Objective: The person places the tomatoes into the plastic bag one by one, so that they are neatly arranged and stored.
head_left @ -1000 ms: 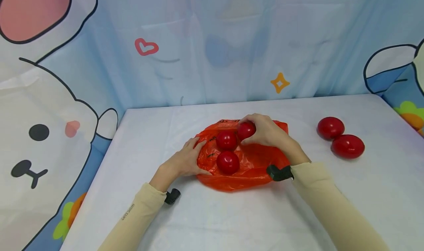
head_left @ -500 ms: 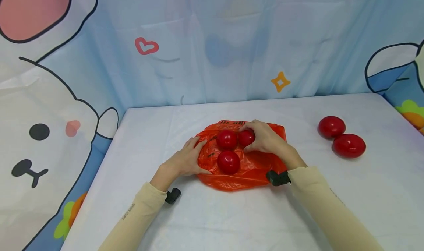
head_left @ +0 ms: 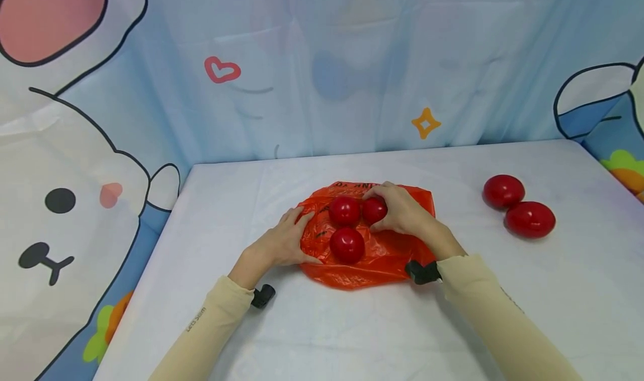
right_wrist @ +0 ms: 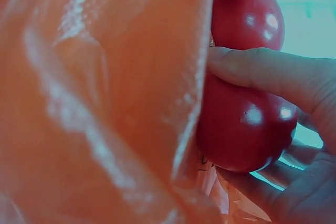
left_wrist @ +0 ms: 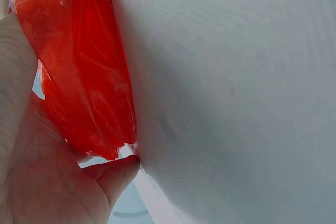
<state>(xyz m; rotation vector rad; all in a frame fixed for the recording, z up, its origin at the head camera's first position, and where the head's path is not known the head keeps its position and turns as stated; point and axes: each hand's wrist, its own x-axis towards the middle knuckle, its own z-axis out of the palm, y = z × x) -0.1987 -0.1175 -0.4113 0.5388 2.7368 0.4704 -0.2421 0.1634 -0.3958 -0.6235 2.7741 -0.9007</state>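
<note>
An orange-red plastic bag point(head_left: 382, 247) lies spread on the table, its rim folded down. Two glossy red egg-shaped pieces point(head_left: 347, 245) rest in it, touching or nearly so. My right hand point(head_left: 407, 213) grips a third red egg point(head_left: 374, 210) beside them, low in the bag; in the right wrist view the thumb and fingers curl round this egg point(right_wrist: 247, 124). My left hand point(head_left: 284, 241) rests against the bag's left side, fingers spread. In the left wrist view that hand point(left_wrist: 47, 171) lies along the bag's outer wall point(left_wrist: 84, 66).
Two more red eggs point(head_left: 529, 219) lie side by side on the white tabletop point(head_left: 352, 336), to the right of the bag. Behind the table hangs a blue printed curtain point(head_left: 322, 79). Each wrist carries a small black camera point(head_left: 422, 272).
My right hand has lowered slightly with its egg, which now sits beside the other two in the bag. The left hand has stayed in place.
</note>
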